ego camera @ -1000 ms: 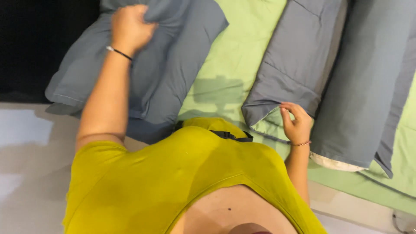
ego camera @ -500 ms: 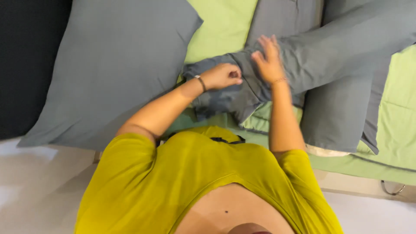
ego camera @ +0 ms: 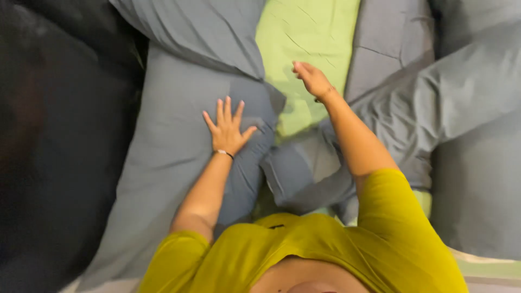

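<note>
Hands over grey pillows on a green-sheeted bed (ego camera: 304, 38)

Left hand (ego camera: 228, 129) lies flat, grip wide, on the grey pillow (ego camera: 168, 141); right hand (ego camera: 312, 80) hovers beside it, grip loose, holding nothing.

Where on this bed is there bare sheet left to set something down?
One free patch: the green sheet strip between the grey pillows on one side and the grey quilt on the other. The right hand hovers over its lower part. The left hand lies flat on a pillow. Elsewhere pillows and bunched quilt crowd the bed.
</note>
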